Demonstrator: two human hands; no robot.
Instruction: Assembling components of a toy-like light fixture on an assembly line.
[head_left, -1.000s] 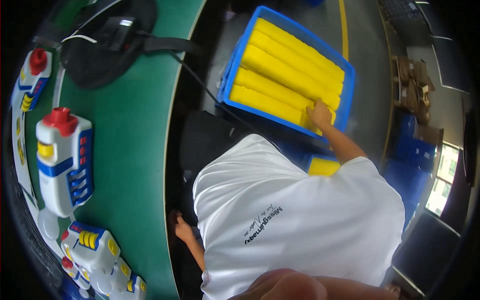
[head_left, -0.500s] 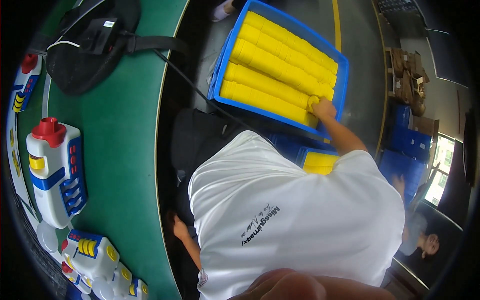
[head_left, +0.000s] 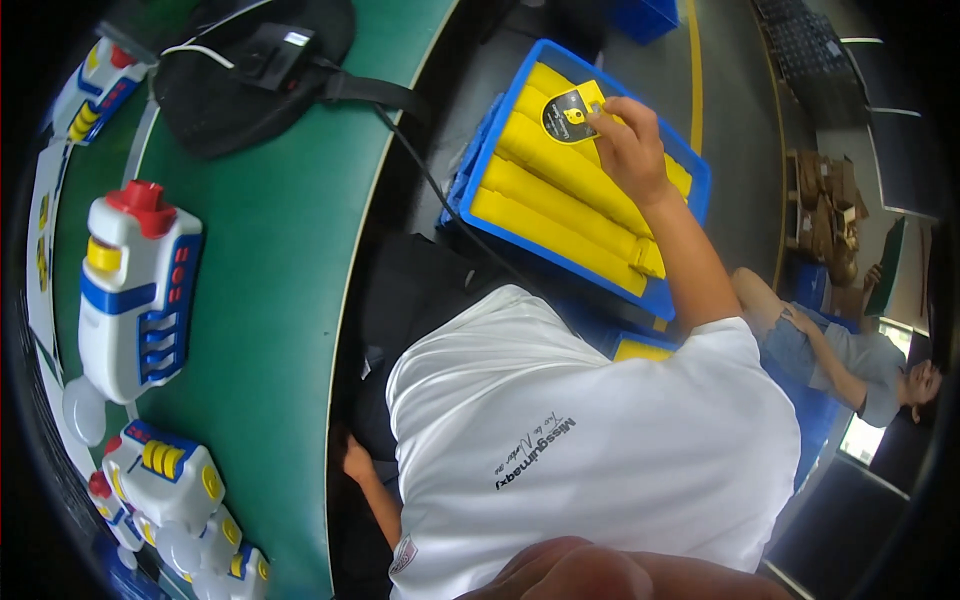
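Observation:
Pinched in the fingers of my right hand [head_left: 632,150] is a flat yellow piece [head_left: 573,112] with a rounded end and a black printed face. It is held above a blue crate [head_left: 700,205] filled with rows of tightly stacked yellow pieces [head_left: 555,205]. My left hand [head_left: 357,459] hangs low beside the edge of the green table [head_left: 270,300], where its fingers are mostly hidden in shadow.
White toys with blue and red parts stand on the table: one upright [head_left: 140,295], several clustered nearer [head_left: 165,470]. A black bag [head_left: 250,90] lies at the far end, its cable [head_left: 440,190] reaching toward me. Another person [head_left: 850,360] is at the right.
My right hand has risen from the near right corner of the crate and moved left and away, bringing out a yellow piece. The other person has come closer. My left hand stays by the table edge.

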